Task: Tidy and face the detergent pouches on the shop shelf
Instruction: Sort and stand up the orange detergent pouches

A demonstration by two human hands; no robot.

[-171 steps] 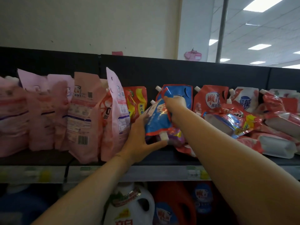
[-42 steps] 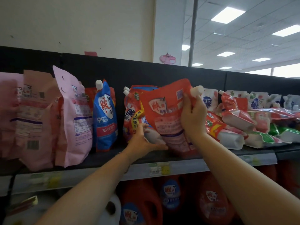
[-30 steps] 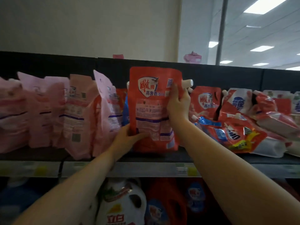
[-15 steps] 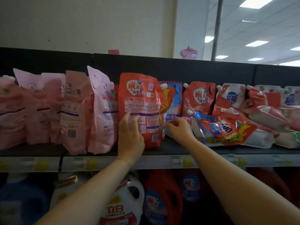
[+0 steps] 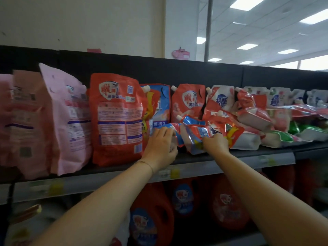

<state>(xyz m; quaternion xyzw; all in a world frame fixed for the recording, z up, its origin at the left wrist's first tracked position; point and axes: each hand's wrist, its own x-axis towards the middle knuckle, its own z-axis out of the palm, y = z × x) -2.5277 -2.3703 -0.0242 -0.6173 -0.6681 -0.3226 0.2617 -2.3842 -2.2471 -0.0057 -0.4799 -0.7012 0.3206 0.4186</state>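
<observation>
The toppled red-and-blue spout pouch (image 5: 198,137) lay on its side at the front of the top shelf (image 5: 230,159), between my two hands and crumpled against the heap of fallen pouches (image 5: 255,119) to its right. My left hand (image 5: 159,148) had its fingers curled over the pouch's left end, and my right hand (image 5: 215,143) pinched its lower edge near the yellow patch; both were grasping it, neither lying flat. I judged the risk to be in the lift. The film looked slick and the liquid inside would slump, so a pull from one end could slide it out of my grip, or drag the neighbouring pouches over the shelf lip onto the detergent jugs (image 5: 150,221) below. My left wrist was also just beside the upright red pouch (image 5: 116,119), which a careless swing could tip; it showed its back panel of fine print, so it was not faced. Behind, a blue pouch (image 5: 159,105) read 香持久, a front-facing red pouch (image 5: 188,103) carried the 雕 badge above 高香, and a white pouch (image 5: 221,100) read 超能. The pink bags (image 5: 69,118) at the left were too blurred to read.
</observation>
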